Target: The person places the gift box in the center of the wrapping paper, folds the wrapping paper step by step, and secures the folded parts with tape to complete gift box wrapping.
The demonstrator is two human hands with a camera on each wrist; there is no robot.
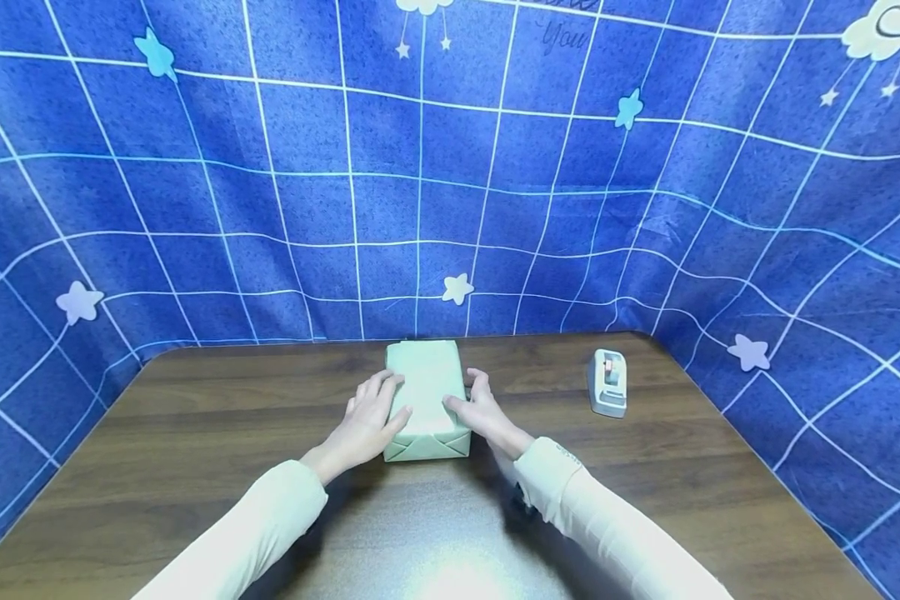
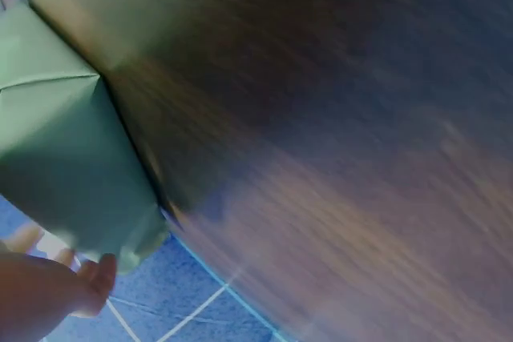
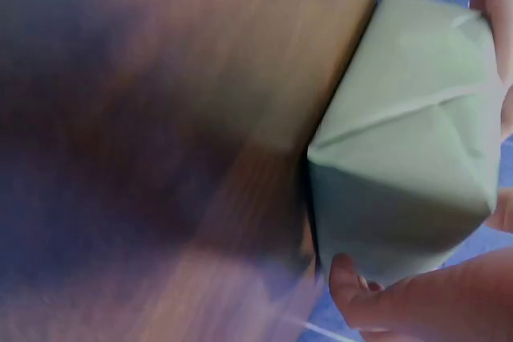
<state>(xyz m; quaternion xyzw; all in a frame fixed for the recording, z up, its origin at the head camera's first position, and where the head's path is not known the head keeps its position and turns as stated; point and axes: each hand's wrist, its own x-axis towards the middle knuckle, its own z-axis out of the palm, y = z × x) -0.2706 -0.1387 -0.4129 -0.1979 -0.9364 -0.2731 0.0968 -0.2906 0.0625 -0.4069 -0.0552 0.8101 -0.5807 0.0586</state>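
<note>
A box wrapped in pale green paper (image 1: 423,387) lies on the wooden table, its folded end facing me. My left hand (image 1: 367,417) rests along its left side, fingers loosely extended over the top edge and thumb near the front corner. On the other side, my right hand (image 1: 487,414) has its thumb on the top near the right edge, with the fingers beside the right face. The right wrist view shows the folded paper end (image 3: 409,126) with its triangular flaps, and a fingertip at the lower side. In the left wrist view the box (image 2: 72,158) appears at the left, fingertips close by.
A small white and grey object like a tape dispenser (image 1: 608,383) stands on the table (image 1: 195,467) to the right. Blue cloth with a white grid and stars (image 1: 457,200) hangs behind the table and along both sides.
</note>
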